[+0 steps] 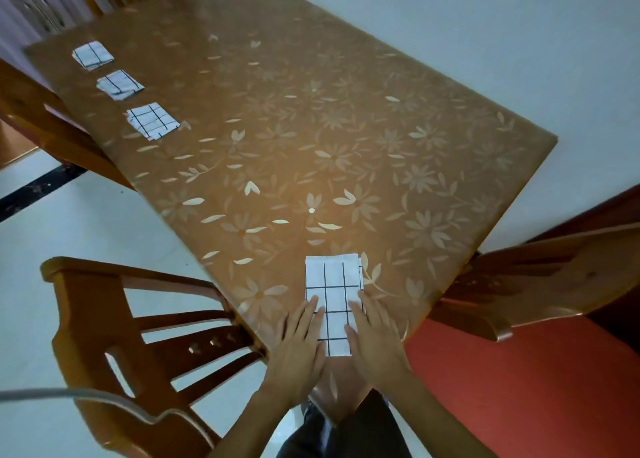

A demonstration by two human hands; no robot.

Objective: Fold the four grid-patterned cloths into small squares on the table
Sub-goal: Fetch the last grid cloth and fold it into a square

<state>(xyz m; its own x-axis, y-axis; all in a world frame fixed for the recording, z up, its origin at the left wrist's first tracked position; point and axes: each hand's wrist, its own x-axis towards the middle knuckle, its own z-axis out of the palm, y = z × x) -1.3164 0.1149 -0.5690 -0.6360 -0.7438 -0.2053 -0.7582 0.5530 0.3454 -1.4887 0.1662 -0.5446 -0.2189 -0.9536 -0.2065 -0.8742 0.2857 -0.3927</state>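
A white cloth with black grid lines point(332, 284) lies folded into a long rectangle at the near corner of the table point(311, 128). My left hand point(299, 343) lies flat on the cloth's near left edge, fingers spread. My right hand point(374, 336) lies flat on its near right edge. Neither hand grips the cloth. Three more grid cloths lie folded into small squares along the table's left edge: the far one point(92, 54), the middle one point(119, 85) and the nearest one point(152, 120).
The table has an orange flower-patterned top. Wooden chairs stand at the near left point(138, 336), the right point(540, 277) and the far left point(41, 118). A white wall runs behind the table's right side. The floor is pale tile.
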